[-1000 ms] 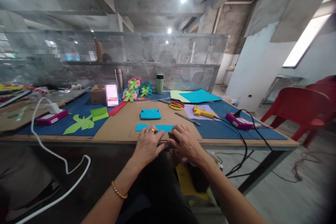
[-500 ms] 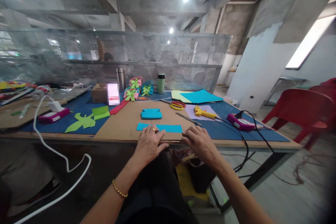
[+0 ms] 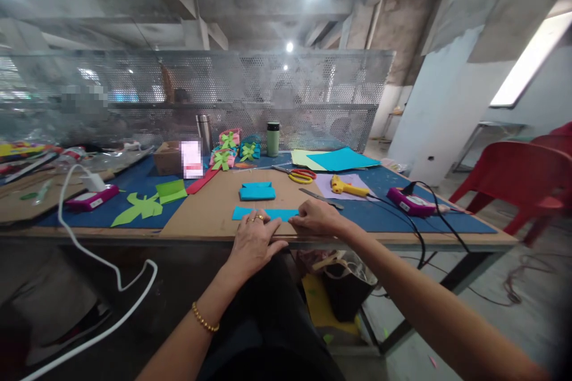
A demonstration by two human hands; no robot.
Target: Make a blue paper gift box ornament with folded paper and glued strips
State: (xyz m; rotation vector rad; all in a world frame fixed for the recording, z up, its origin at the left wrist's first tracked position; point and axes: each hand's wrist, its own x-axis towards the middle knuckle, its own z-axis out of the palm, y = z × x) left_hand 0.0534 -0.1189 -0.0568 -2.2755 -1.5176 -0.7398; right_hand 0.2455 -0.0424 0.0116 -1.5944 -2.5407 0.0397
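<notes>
A narrow strip of blue paper point(image 3: 284, 215) lies along the front of the brown cardboard sheet point(image 3: 205, 214). My left hand point(image 3: 255, 238) rests flat over its left part, fingers stretched out and thumb apart. On the strip's right end, my right hand point(image 3: 318, 218) presses with curled fingers; its fingertips are mostly hidden, and no tool shows in it. Just beyond the strip sits a folded blue paper piece point(image 3: 258, 191). A dark pointed blade point(image 3: 320, 197), perhaps of a pair of scissors, lies right behind my right hand.
Yellow-and-red-handled scissors point(image 3: 301, 175), a yellow glue gun point(image 3: 348, 187) with a black cord and a purple power strip point(image 3: 410, 201) lie to the right. Green paper leaves point(image 3: 138, 208) are at left. Behind stand a green bottle point(image 3: 273, 140) and small bow-topped paper pieces point(image 3: 222, 158).
My right hand has moved left and slightly up onto the strip's right end, its fingers now more curled. My left hand stays in place on the strip.
</notes>
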